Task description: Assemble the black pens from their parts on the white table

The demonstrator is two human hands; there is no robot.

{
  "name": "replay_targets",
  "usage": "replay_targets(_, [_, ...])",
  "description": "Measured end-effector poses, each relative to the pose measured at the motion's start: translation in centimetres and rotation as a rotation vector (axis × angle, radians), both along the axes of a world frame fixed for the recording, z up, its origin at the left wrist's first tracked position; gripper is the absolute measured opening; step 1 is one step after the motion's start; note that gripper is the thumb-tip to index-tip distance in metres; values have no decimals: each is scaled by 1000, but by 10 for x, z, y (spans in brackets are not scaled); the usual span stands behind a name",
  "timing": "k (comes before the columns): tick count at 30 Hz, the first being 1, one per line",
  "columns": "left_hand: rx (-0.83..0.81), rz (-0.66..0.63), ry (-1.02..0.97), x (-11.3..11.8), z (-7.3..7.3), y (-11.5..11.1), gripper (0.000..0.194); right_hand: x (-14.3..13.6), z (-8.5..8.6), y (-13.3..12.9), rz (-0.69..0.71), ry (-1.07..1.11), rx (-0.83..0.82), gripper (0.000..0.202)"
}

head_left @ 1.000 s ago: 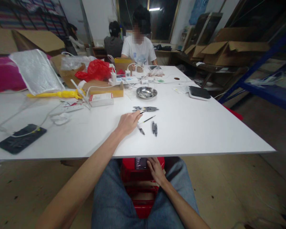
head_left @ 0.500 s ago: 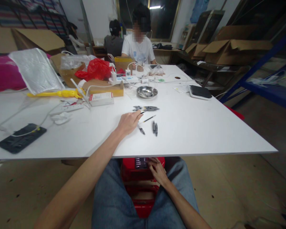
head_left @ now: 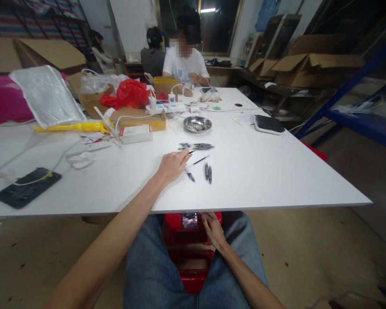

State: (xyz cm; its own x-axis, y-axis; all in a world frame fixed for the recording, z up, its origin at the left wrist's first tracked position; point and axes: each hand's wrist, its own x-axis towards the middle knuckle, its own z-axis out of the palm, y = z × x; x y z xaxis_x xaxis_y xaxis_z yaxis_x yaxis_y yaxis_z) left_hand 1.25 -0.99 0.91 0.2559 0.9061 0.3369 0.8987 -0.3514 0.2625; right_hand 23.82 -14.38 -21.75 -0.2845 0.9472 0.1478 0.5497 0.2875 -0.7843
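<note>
On the white table my left hand [head_left: 173,166] is closed in a pinch, and a thin dark pen refill [head_left: 192,152] pokes out from the fingertips. Just right of those fingers lies another pen refill [head_left: 201,160], dark with a yellowish band. A pen part [head_left: 190,175] with a dark end rests below the hand. Two short grey pen barrels [head_left: 208,172] lie side by side farther right. Several grey pens [head_left: 197,146] lie in a row beyond the hand. Under the table edge, my right hand [head_left: 213,228] is open beside a lit phone [head_left: 189,220] on a red stool [head_left: 174,225].
A shiny metal bowl [head_left: 197,124] with small things inside stands behind the pens. Left are a small white box [head_left: 136,134], a red plastic bag [head_left: 126,94], cables and a black tray-like thing [head_left: 28,187]. A person [head_left: 185,64] sits across the table.
My right hand's fingers have drawn slightly off the phone, whose screen picture has changed. My left hand keeps its pinch. The person opposite has raised a hand.
</note>
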Motion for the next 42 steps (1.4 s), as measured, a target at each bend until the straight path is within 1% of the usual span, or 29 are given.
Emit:
replay_targets(2, [10, 9, -1, 0, 0, 0, 37, -1, 9, -6, -30, 9, 111, 41])
replay_targets(3, [19, 14, -6, 0, 0, 0, 37, -2, 16, -11, -31, 13, 183, 41])
replay_targets(5, [33, 19, -22, 0, 0, 0, 36, -2, 39, -24, 19, 21, 352, 41])
replay_targets(7, [42, 28, -51, 1, 0, -1, 35, 0, 74, -34, 143, 56, 517, 36])
replay_targets(8, [47, 34, -73, 0, 0, -2, 35, 2, 96, -36, 191, 78, 600, 34])
replay_targets(10, [68, 47, -147, -2, 0, 0, 34, 6, 148, -31, 243, 136, 789, 32])
replay_targets(12, [107, 69, -266, -7, 0, 5, 35, 9, 203, -8, 213, 182, 959, 30])
replay_targets(13, [132, 84, -332, -10, 0, 9, 36, 9, 228, 10, 178, 169, 972, 27])
replay_targets(14, [161, 119, -391, -14, 0, 15, 37, 8, 251, 31, 158, 119, 929, 23])
replay_targets(15, [184, 141, -412, -18, 0, 21, 36, 5, 269, 55, 170, 53, 839, 20])
replay_targets(16, [206, 148, -416, -21, 0, 28, 35, 0, 282, 81, 210, -19, 729, 19])
replay_targets(17, [224, 146, -412, -24, 0, 34, 34, -5, 290, 108, 282, -100, 623, 19])
replay_targets(18, [230, 135, -405, -26, -1, 40, 33, -12, 294, 133, 380, -165, 533, 18])
replay_targets(19, [231, 121, -398, -28, -1, 45, 32, -18, 293, 156, 498, -204, 455, 15])
replay_targets(20, [227, 109, -391, -29, -2, 48, 31, -25, 289, 176, 607, -214, 381, 12])
replay_targets(21, [219, 102, -385, -29, -2, 50, 30, -31, 283, 191, 686, -205, 305, 11])
replay_targets(22, [207, 101, -381, -29, -3, 51, 29, -37, 276, 203, 726, -187, 244, 10])
replay_targets(23, [193, 107, -378, -29, -3, 51, 29, -41, 269, 210, 732, -168, 207, 10])
replay_targets(25, [157, 135, -379, -29, -2, 49, 28, -49, 257, 213, 680, -132, 178, 12])
replay_targets(27, [108, 160, -361, -29, -1, 47, 28, -53, 248, 208, 620, -111, 188, 13])
replay_targets(29, [42, 164, -299, -28, 1, 46, 29, -54, 242, 202, 603, -100, 206, 10])
replay_targets(31, [-12, 157, -234, -27, 2, 46, 29, -54, 239, 198, 580, -95, 224, 10])
replay_targets(36, [-78, 161, -151, -27, 4, 47, 32, -52, 233, 201, 565, -100, 197, 21])
replay_targets(38, [-77, 168, -145, -28, 4, 46, 32, -53, 231, 202, 556, -116, 185, 21])
replay_targets(42, [-61, 202, -152, -29, 4, 40, 32, -55, 230, 203, 520, -126, 173, 14])
